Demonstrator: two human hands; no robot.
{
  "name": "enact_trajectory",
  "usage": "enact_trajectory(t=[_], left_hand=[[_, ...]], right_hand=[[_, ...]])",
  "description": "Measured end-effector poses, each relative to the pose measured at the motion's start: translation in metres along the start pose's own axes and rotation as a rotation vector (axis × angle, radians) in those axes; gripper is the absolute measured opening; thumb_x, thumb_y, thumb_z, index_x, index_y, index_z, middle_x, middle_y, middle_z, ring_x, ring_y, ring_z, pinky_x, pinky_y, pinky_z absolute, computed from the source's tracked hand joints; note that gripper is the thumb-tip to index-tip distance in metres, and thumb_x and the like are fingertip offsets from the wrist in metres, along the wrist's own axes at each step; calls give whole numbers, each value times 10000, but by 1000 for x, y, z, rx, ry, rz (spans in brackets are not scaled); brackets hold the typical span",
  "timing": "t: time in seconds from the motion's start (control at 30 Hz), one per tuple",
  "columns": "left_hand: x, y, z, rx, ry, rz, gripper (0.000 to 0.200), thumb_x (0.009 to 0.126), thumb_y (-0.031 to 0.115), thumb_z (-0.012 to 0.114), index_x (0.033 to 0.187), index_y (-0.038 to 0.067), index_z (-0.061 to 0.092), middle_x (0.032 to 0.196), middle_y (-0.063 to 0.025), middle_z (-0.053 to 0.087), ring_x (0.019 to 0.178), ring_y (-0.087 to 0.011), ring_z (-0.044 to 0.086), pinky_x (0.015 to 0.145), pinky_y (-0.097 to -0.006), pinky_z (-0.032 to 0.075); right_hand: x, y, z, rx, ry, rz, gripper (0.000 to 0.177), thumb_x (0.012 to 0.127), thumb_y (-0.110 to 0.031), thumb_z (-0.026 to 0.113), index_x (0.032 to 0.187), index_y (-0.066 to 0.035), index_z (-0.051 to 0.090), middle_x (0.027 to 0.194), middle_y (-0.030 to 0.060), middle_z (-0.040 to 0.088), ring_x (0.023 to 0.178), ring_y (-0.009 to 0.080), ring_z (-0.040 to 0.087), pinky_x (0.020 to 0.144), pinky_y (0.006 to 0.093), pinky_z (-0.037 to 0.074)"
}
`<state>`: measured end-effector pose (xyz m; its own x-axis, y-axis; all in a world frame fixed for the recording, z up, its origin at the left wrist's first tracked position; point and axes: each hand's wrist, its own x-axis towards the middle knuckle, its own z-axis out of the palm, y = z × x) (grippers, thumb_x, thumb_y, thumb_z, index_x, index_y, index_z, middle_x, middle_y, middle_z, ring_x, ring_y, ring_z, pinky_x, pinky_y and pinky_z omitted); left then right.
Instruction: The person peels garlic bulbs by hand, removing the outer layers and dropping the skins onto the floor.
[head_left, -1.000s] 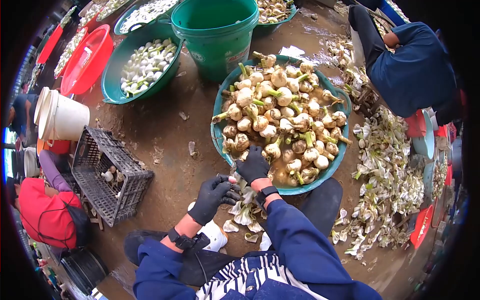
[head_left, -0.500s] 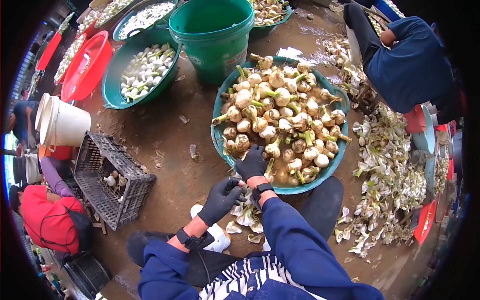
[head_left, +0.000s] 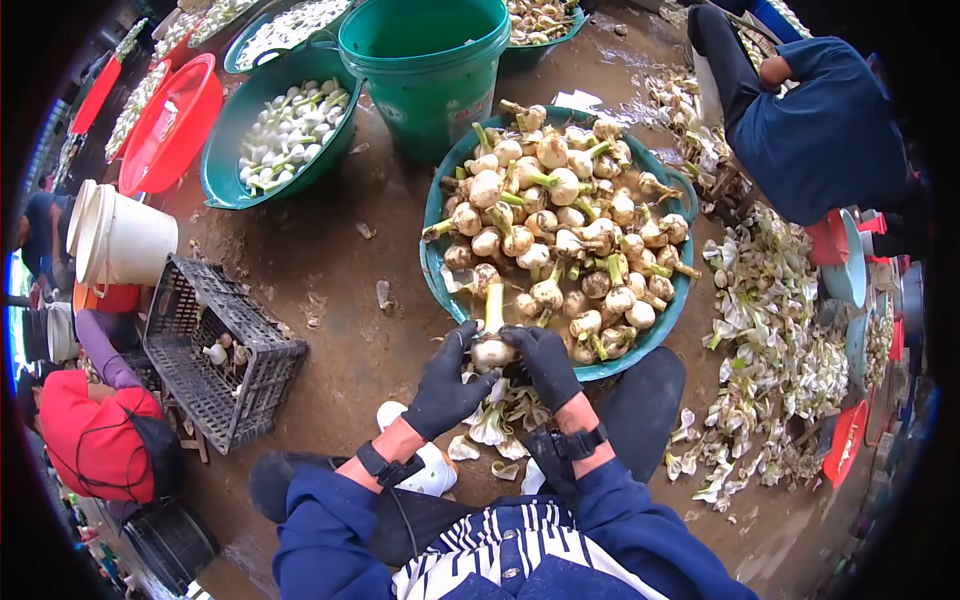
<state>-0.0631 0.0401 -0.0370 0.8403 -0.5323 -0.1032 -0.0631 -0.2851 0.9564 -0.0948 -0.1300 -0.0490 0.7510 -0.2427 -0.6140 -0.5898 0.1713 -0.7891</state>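
Observation:
Between my two black-gloved hands is a garlic bulb [head_left: 493, 352], its green stem pointing up and away from me. My left hand [head_left: 449, 384] has its fingers closed on the left side of the bulb. From the right, my right hand [head_left: 543, 365] grips it too. Both hands are at the near rim of a green tub [head_left: 433, 270], which is heaped with unpeeled garlic bulbs [head_left: 563, 187] in brownish water. Below my hands, stripped garlic skins [head_left: 490, 424] lie on the ground by my white shoe [head_left: 430, 472].
A green bucket [head_left: 425, 110] stands behind the tub, beside a basin of peeled garlic [head_left: 290, 140]. To the left are a black crate [head_left: 225, 350], white buckets [head_left: 130, 240] and a person in red [head_left: 100, 435]. A skin pile [head_left: 780, 360] and a person in blue [head_left: 820, 130] are right.
My right hand has come back from the tub with a garlic bulb. My left hand has moved up to meet it, and both now hold the bulb.

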Motion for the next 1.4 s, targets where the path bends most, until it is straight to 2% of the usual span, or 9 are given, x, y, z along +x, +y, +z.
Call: enact_trajectory(t=[0.03,0.13,0.17,0.27,0.4,0.43,0.7,1.1,1.4], left_hand=[[0,1,0,17,-16,6,598,774,56,697,1291,16,400,1216,-126,524,1092,-172,533,923,-318,453],[4,-7,1,-367,-40,-127,556,797,62,695,1276,22,416,1219,-106,523,1107,-174,525,929,-310,447],[5,-10,-1,-395,1,-69,451,845,47,636,1249,23,437,1175,-93,544,1053,-181,556,892,-328,490],[7,-6,-9,-697,39,-293,428,852,42,622,1238,19,441,1164,-96,549,1031,-185,569,864,-326,519],[6,-1,-7,-742,133,-348,401,851,26,608,1216,-1,443,1132,-110,560,1016,-178,575,833,-313,539],[5,-3,-6,-691,143,-333,405,845,21,614,1212,-2,444,1128,-110,561,1015,-175,575,833,-308,536],[2,-6,3,-354,200,-178,430,765,-47,658,1147,10,468,1102,-97,573,1012,-165,574,842,-288,492],[0,-10,-3,-195,170,-128,455,697,-54,688,1108,9,505,1023,-117,625,971,-168,600,859,-295,480],[-2,0,-29,-561,-125,-178,521,741,35,734,1201,5,492,1150,-77,571,1039,-164,559,898,-308,469]], right_hand=[[-10,-4,4,-46,-27,-164,400,854,-346,598,896,48,651,715,95,640,607,116,588,546,265,465],[-16,4,9,120,-58,-53,409,926,-357,499,975,21,646,770,39,630,620,86,581,523,218,450],[-18,5,8,94,-39,-106,388,925,-343,511,973,19,643,779,34,631,638,80,579,535,216,452],[-20,6,4,12,17,-267,328,923,-302,546,966,10,635,806,18,633,695,63,571,569,208,460],[-35,-11,19,-208,216,-550,191,801,-96,695,959,-1,641,806,41,639,714,80,590,623,223,484],[-37,-15,22,-258,260,-629,181,753,-90,718,905,-21,647,803,98,621,657,180,630,596,285,490],[-39,-11,26,-445,363,-701,105,743,-80,683,842,-56,655,803,104,632,674,261,635,588,330,492],[-36,-8,28,-633,384,-771,62,717,-51,646,752,-57,595,682,116,588,604,294,604,543,353,477],[-11,22,-3,-543,426,-571,72,730,-78,637,699,-35,587,608,134,612,557,270,625,547,337,491]])
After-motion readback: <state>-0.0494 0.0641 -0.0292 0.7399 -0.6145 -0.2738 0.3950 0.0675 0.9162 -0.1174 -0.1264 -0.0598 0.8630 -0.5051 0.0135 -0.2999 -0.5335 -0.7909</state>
